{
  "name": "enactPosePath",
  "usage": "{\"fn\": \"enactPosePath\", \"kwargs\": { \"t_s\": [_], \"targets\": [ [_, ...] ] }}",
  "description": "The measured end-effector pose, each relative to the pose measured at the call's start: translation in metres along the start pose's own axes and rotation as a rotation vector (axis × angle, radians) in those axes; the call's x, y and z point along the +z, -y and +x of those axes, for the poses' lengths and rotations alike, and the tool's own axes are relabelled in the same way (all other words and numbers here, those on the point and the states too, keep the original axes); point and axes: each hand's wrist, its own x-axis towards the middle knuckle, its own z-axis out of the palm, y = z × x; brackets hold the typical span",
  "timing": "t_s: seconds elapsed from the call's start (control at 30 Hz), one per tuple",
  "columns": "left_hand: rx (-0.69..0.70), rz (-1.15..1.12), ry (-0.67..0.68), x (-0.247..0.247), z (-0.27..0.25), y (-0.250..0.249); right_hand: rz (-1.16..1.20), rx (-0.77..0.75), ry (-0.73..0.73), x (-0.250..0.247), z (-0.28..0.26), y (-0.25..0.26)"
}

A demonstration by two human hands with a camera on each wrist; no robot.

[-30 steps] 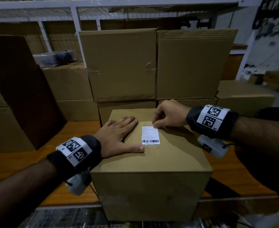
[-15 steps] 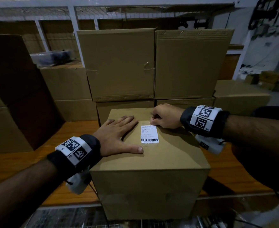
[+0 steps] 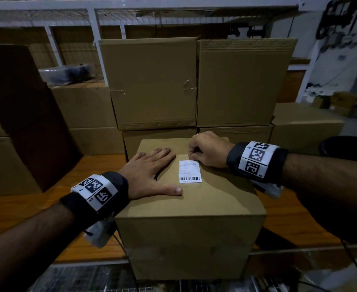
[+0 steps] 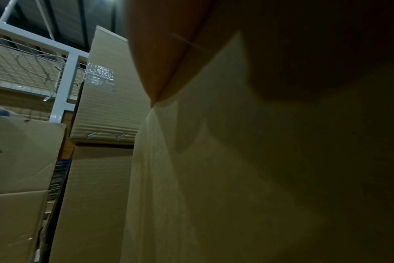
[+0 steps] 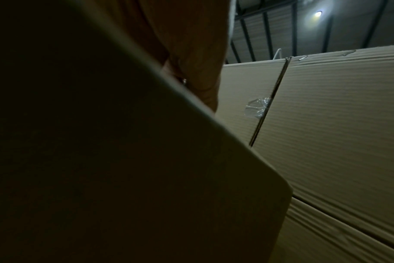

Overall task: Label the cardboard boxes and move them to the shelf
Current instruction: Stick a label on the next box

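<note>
A brown cardboard box [image 3: 205, 199] stands on the wooden shelf board [image 3: 15, 209] right in front of me. A white barcode label [image 3: 190, 171] lies flat on its top. My left hand [image 3: 150, 175] rests flat on the box top left of the label, fingers straight and thumb stretched toward the label's lower edge. My right hand [image 3: 209, 149] is curled, its fingertips pressing down at the label's top right corner. In the left wrist view the palm [image 4: 160, 44] lies on the box [image 4: 236, 178]. The right wrist view is mostly dark box [image 5: 101, 160].
Two large boxes [image 3: 152, 85] [image 3: 245, 81] stand stacked just behind on lower ones. More boxes fill the left [image 3: 15, 114] and right [image 3: 306, 125]. A white rack frame [image 3: 93, 20] runs overhead. Wire mesh [image 3: 89, 279] lies below the front edge.
My right hand has slid a little leftward along the label's top edge. The left hand, the label and the box have stayed where they were.
</note>
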Motion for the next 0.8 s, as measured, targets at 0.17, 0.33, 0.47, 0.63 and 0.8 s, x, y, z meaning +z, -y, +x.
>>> {"fn": "enactPosePath", "kwargs": {
  "t_s": [0.17, 0.33, 0.47, 0.63, 0.8],
  "targets": [
    [-0.003, 0.008, 0.006, 0.000, 0.001, 0.000, -0.046, 0.021, 0.067, 0.005, 0.005, 0.001],
    [-0.008, 0.004, 0.011, -0.001, 0.001, 0.000, -0.006, 0.031, 0.052, 0.004, 0.002, 0.000],
    [-0.008, -0.007, 0.017, -0.001, 0.000, -0.001, 0.186, 0.037, -0.040, -0.003, -0.005, -0.007],
    [-0.008, 0.002, 0.011, -0.001, 0.000, 0.000, 0.401, 0.092, -0.007, -0.009, -0.009, -0.012],
    [-0.012, 0.002, 0.010, -0.001, 0.001, 0.000, 0.586, 0.131, 0.007, -0.009, -0.011, -0.018]
  ]
}}
